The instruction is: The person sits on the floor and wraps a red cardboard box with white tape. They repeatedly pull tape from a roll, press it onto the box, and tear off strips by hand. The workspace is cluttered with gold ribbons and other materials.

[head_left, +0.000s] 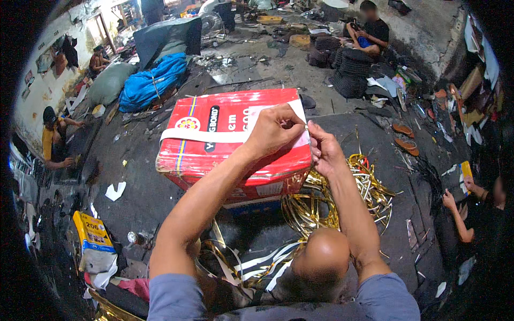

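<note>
A red cardboard box [230,160] stands in front of me, with a yellow-and-blue band round its left part. Across its top lies a flat white strip [206,137], which passes under my left wrist. My left hand [274,130] is over the box's right part, its fingers closed in a pinch. Just beyond the right edge, my right hand [327,151] is closed too, thumb and finger meeting the left fingertips. Something small sits between the fingertips, too small to name. Below the right hand, a tangle of shiny gold strips [310,211] spreads over the floor.
White and gold strips [262,267] lie by my knee. A yellow-and-blue box [95,235] stands at left. Beyond are a blue bundle [152,83], stacked dark pieces [350,72] and brown sandals [405,140]. Other people sit at far right, near right and left.
</note>
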